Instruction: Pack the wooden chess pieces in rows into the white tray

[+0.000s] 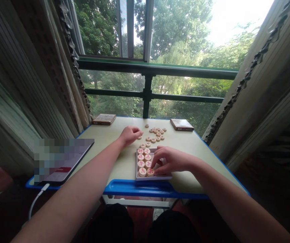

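My left hand [132,134] is over the middle of the table with its fingers curled together. A round wooden xiangqi piece [139,137] lies right at its fingertips; whether they grip it or something else is hidden. Inside a shallow open box [157,178], pieces with red characters stand in two columns, among them a piece [141,157] in the left column. My right hand [169,159] reaches over the box's right side. Its thumb and fingertips pinch the nearest piece [150,172] of the second column. The hand hides part of the box's right side.
Several loose xiangqi pieces [158,134] lie scattered beyond the box. Flat boxes rest at the table's far left [104,119] and far right [181,124]. A partly blurred tablet-like device [69,165] with a white cable [37,199] sits left. A blue tray edge [140,189] runs in front.
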A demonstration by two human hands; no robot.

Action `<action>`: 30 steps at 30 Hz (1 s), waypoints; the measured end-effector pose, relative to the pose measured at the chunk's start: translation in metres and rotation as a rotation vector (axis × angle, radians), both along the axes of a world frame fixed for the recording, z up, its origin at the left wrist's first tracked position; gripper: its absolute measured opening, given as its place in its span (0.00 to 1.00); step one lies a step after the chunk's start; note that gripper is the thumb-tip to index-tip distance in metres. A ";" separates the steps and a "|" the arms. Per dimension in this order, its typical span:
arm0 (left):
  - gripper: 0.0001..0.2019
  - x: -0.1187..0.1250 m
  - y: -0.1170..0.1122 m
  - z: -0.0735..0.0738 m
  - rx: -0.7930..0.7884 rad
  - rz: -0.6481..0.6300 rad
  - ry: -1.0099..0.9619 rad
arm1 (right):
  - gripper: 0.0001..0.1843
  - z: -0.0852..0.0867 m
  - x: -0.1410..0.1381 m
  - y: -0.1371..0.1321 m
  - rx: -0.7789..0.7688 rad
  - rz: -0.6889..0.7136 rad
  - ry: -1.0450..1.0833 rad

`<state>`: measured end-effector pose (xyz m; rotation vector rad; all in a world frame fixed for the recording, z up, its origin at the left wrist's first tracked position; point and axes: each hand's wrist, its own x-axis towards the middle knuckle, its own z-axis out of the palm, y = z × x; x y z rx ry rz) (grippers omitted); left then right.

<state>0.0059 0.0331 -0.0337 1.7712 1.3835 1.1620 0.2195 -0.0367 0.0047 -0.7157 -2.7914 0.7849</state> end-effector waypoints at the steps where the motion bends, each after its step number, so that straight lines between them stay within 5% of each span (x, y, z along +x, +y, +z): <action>1: 0.11 0.000 0.000 0.000 0.001 -0.002 0.003 | 0.14 0.000 0.000 0.000 0.004 0.001 0.005; 23: 0.12 -0.002 0.002 -0.002 0.014 0.014 0.081 | 0.08 -0.002 0.000 0.001 -0.035 0.011 0.013; 26: 0.12 -0.004 0.005 -0.006 0.031 0.011 0.142 | 0.09 -0.003 0.004 0.009 -0.017 -0.088 0.036; 30: 0.13 -0.004 0.007 -0.011 0.046 -0.012 0.212 | 0.09 -0.009 0.011 0.027 0.125 -0.457 0.137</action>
